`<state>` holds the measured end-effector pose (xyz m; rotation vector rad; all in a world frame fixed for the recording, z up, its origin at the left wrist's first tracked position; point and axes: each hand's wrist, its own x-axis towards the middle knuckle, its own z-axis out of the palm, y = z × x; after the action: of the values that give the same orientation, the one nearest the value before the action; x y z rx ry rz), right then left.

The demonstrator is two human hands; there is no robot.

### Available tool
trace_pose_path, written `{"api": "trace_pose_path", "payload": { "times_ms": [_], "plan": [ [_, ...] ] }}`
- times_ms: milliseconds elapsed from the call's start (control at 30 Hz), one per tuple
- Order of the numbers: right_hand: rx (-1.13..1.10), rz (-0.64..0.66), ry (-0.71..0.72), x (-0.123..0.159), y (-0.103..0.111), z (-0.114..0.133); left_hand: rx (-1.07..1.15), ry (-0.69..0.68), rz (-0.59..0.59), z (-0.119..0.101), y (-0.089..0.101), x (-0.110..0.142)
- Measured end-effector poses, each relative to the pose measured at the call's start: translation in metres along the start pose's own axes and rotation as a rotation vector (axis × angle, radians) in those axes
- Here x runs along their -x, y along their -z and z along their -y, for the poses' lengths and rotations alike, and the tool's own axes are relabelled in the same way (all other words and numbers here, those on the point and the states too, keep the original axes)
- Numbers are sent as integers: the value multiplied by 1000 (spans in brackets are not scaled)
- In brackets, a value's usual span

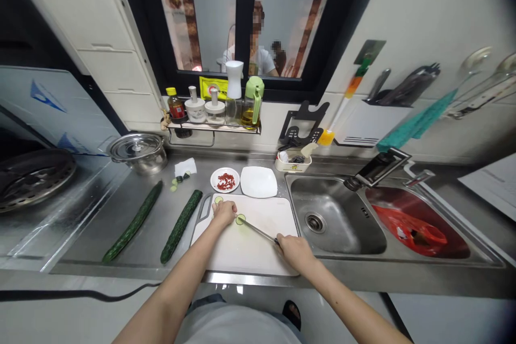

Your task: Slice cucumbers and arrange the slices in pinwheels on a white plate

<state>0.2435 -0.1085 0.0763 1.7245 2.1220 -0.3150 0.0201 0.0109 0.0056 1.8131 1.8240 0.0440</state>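
On the white cutting board (258,255) lies a thin round cucumber slice (241,219), with the tip of a knife (260,231) against it. My right hand (295,251) grips the knife by its dark handle, the blade slanting up and left. My left hand (224,212) is at the slice's left, fingers curled and pinched together near its edge; whatever they hold is hidden. Just behind that hand is another cucumber slice (218,200). Two long whole-looking cucumbers, a nearer one (181,226) and a farther one (135,223), rest on the steel counter left of the board.
Behind the board stand a plate of red chopped bits (226,180) and a white square plate (258,181). Cucumber scraps (177,179) lie near a white tissue (185,166). A lidded pot (139,153) is at back left. The sink (338,215) adjoins the board's right side, with a red bag (415,231) beyond.
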Motion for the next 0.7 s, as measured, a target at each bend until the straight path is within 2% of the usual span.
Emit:
{"api": "trace_pose_path", "payload": {
  "times_ms": [167,333,500,700],
  "plan": [
    [-117,-31,-52,10,-15,-4,6,-2,-11,-1,1,2],
    [-298,-37,-172,24,-29,-3,-4,-9,-27,-3,2,4],
    [-405,-80,-267,25,-34,2,-19,-32,-46,-9,3,12],
    [-445,-76,-277,19,-34,2,-46,-46,-83,-19,-3,23]
  ]
}}
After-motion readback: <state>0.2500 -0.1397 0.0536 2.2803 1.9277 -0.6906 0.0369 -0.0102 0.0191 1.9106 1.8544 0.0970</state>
